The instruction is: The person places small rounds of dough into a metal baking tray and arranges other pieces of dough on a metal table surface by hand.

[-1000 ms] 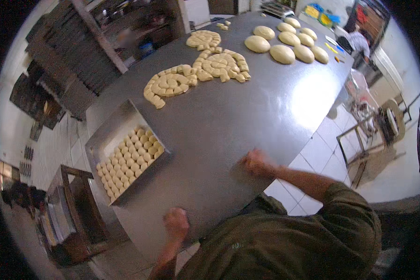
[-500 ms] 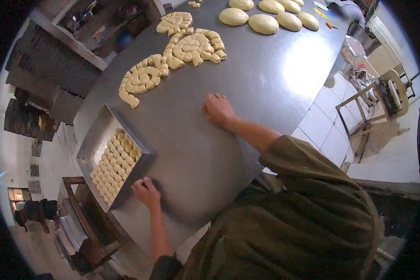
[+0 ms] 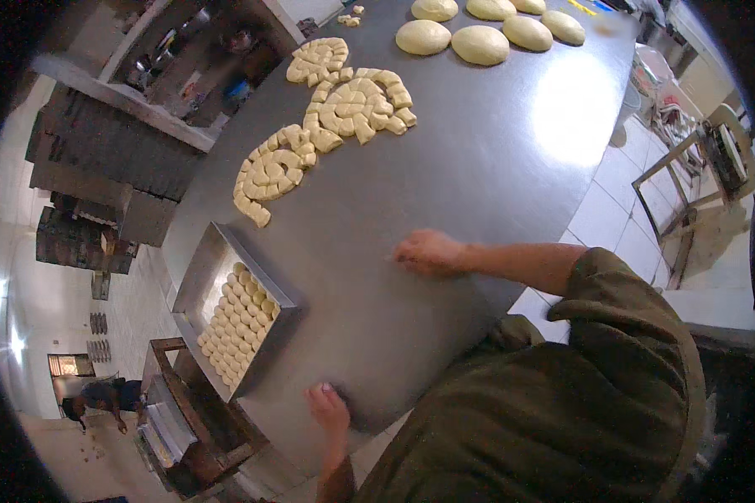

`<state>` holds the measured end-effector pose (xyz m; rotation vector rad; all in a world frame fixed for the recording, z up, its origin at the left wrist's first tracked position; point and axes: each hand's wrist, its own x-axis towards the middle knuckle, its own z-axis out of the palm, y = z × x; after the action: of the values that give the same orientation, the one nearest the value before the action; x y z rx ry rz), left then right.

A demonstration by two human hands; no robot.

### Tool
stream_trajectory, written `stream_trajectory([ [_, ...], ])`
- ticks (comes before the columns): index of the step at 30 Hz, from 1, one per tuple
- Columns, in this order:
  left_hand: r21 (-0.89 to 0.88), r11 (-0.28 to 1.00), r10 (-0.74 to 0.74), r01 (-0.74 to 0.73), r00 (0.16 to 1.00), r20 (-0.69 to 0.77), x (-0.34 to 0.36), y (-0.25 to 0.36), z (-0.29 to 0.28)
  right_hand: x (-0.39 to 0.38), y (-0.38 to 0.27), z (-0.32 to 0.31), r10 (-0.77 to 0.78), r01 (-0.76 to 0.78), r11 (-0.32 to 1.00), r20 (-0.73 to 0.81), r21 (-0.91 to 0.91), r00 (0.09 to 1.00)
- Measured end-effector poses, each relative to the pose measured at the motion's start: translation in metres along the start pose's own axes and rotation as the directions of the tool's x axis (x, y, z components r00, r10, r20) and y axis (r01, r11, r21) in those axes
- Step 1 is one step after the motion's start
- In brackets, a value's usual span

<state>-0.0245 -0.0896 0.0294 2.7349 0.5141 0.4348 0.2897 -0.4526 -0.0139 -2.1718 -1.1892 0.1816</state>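
Dough pieces sit in three places on the steel table [image 3: 495, 168]: small rolls packed in rows inside a rectangular metal baking tray [image 3: 195, 281] near the left edge, cut chunks [image 3: 327, 117] arranged in curled clusters further up the surface, and larger round dough balls [image 3: 478, 42] at the far end.

The right hand [image 3: 428, 251] rests flat on the bare metal mid-table, fingers together and pressed down, holding nothing. The left hand [image 3: 327, 407] lies at the near edge of the table just beside the tray's lower corner, fingers down on the metal; whether it grips the rim of the table cannot be told, and nothing is seen in it.

Risks from here, as I judge them: the tray lies close to the table's left edge with a low wooden rack [image 3: 184, 419] below it, so a careless push from the left hand could slide it off and spill the rolls. The polished steel looks slick, and a hand leaning on it may skid. The cut chunks lie touching one another and may stick together. The person's loose olive sleeve [image 3: 612, 293] could drag across dough when reaching far.

The table is broad, grey and glossy, with a bright lamp glare [image 3: 575, 101] on its right part. Around it: a white tiled floor [image 3: 612, 218], stacked dark trays on shelving [image 3: 101, 168] at left, a metal stand [image 3: 696, 168] at right, and another person [image 3: 101, 398] bending low in the far left background.
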Motion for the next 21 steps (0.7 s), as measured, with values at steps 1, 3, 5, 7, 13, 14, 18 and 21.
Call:
stream_trajectory([
  [1,0.029,0.995,-0.102,0.1,0.994,0.04,-0.002,-0.016,-0.006,0.012,0.004,-0.019,0.087,-0.089,0.993,-0.03,-0.082,0.996],
  [3,0.065,0.989,-0.128,0.131,0.991,-0.045,0.017,-0.033,-0.007,0.038,-0.002,-0.05,0.268,-0.278,0.937,-0.075,-0.212,0.961],
  [5,0.036,0.995,-0.083,0.09,0.981,-0.175,0.053,-0.011,0.015,0.071,-0.015,-0.027,0.292,-0.326,0.911,-0.165,-0.252,0.942],
  [7,-0.037,0.992,-0.122,0.117,0.982,-0.147,0.068,0.014,0.03,0.07,-0.015,-0.012,0.215,-0.245,0.942,-0.148,-0.227,0.965],
  [13,-0.071,0.996,-0.055,0.048,0.992,-0.113,0.023,-0.046,0.002,0.039,0.001,-0.04,0.266,-0.242,0.938,0.071,-0.247,0.961],
  [14,-0.048,0.997,-0.062,0.057,0.991,-0.12,0.047,-0.039,0.008,0.06,0.002,-0.037,0.277,-0.262,0.912,0.001,-0.317,0.961],
  [18,0.096,0.965,0.25,-0.243,0.966,-0.067,0.027,-0.028,0.038,0.057,-0.006,0.02,0.277,-0.277,0.907,-0.047,-0.316,0.96],
  [21,-0.061,0.965,0.247,-0.255,0.962,-0.118,-0.003,-0.069,0.001,0.01,0.026,0.008,0.11,-0.129,0.929,-0.073,-0.348,0.991],
])
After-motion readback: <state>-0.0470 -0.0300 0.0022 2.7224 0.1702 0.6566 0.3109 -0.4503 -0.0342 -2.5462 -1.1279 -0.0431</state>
